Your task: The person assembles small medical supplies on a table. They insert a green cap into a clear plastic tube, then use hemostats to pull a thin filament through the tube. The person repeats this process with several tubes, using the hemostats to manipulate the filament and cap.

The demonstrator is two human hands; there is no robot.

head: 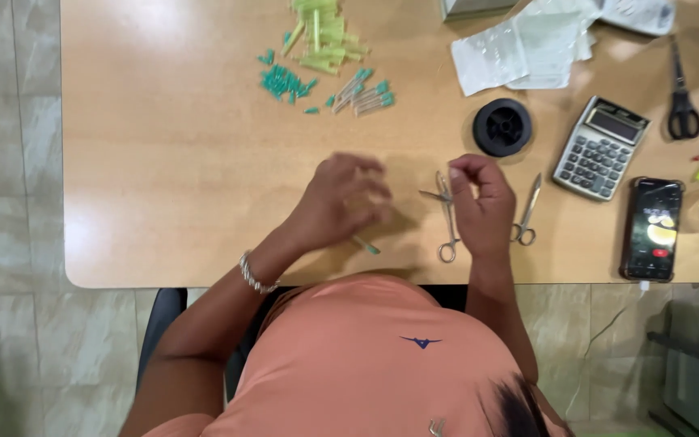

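Start at 11 o'clock on the table [163,162]. There you have a heap of little green caps [285,81], and yellow-green tubes [321,36] lie just past it. Thin pins with green ends [363,93] lie beside them, toward 12 o'clock.

Your left hand [341,202] is near the middle of the table. The fingers are curled in, but the hand is blurry, so I cannot tell if it holds anything. A small green-tipped piece [366,245] lies on the table at 5 o'clock from that hand, very close to it.

Your right hand [479,202] is at 3 o'clock from the left one. Its fingertips are pinched tight together, right next to the top of the silver clamp [447,222]. Whatever is in the pinch is too small to see. A second silver clamp [526,214] lies at its other side.

I think this work goes best if you keep both wrists low on the table and move slowly, because the parts are tiny. Keep the small piece close to you so it does not roll off the edge.

Farther right are a black spool [502,127], a calculator [600,147] and a phone [651,228]. Black scissors [681,97] lie at 2 o'clock.
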